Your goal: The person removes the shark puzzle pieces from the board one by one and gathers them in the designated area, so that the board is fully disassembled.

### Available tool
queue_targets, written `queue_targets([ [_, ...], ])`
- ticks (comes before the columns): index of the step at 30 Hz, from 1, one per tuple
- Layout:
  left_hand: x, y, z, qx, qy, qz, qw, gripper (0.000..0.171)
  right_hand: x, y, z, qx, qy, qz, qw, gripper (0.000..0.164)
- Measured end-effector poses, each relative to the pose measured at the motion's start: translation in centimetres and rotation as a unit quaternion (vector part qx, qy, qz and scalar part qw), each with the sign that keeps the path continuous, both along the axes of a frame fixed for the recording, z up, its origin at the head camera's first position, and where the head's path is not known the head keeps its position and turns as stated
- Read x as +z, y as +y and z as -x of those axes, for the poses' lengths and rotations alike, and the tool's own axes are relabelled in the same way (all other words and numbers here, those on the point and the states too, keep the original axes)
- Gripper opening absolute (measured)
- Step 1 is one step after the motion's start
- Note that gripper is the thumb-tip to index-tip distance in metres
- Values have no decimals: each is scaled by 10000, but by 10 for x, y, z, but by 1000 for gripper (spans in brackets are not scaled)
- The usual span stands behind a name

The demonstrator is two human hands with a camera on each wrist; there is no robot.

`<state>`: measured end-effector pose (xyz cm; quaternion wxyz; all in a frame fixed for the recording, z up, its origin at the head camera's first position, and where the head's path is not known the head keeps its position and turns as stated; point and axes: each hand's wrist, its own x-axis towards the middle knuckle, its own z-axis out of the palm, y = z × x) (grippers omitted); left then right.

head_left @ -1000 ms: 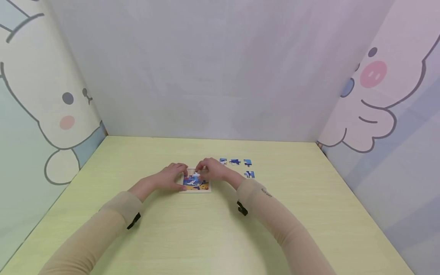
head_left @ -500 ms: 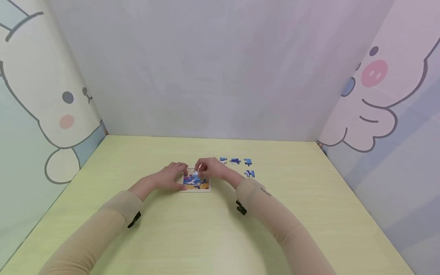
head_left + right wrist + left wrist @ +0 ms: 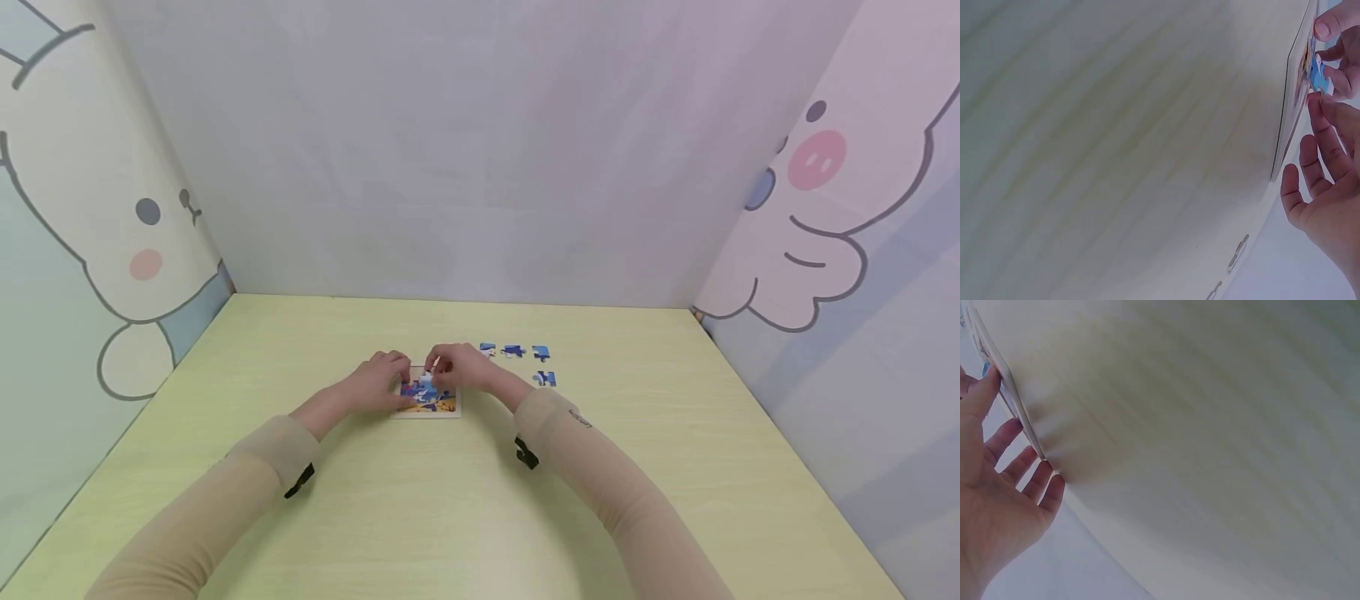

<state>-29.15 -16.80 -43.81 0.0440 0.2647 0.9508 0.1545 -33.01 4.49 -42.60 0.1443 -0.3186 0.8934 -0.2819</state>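
1. One line of dark lettering on R sleeve, near cuff; too small to read.
2. Jigsaw puzzle in pale frame, flat on table btwn hands; blue/orange pic, L edge + upper R partly covered by them.
3. L hand: fingers spread wide, touching puzzle's L side, thumb at near end, rest at far end.
4. R hand: thumb + index nearly closed, pinching light-blue puzzle pc over puzzle's upper mid; can't tell if pc touches board.
5. Four loose pcs R of puzzle: 3 in far row, leftmost partly behind R hand; 1 nearer.
6. Black clip under R cuff, another under L.
7. Cartoon animals on side walls, incl. pig at R.
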Motion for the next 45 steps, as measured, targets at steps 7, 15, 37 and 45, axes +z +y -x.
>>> queue_targets([
  [7,3,1,-1,33,22,38,10000,34,4,2,2,44,122,137,9998,14],
  [15,2,2,1,-19,76,129,9999,34,16,13,1,137,37,225,9996,15],
  [37,2,-11,5,-365,-409,25,9985,38,47,85,1,-128,-146,218,9996,16],
  [45,3,-15,6,-533,-636,-56,9965,41,41,112,4,-117,-88,60,9999,18],
])
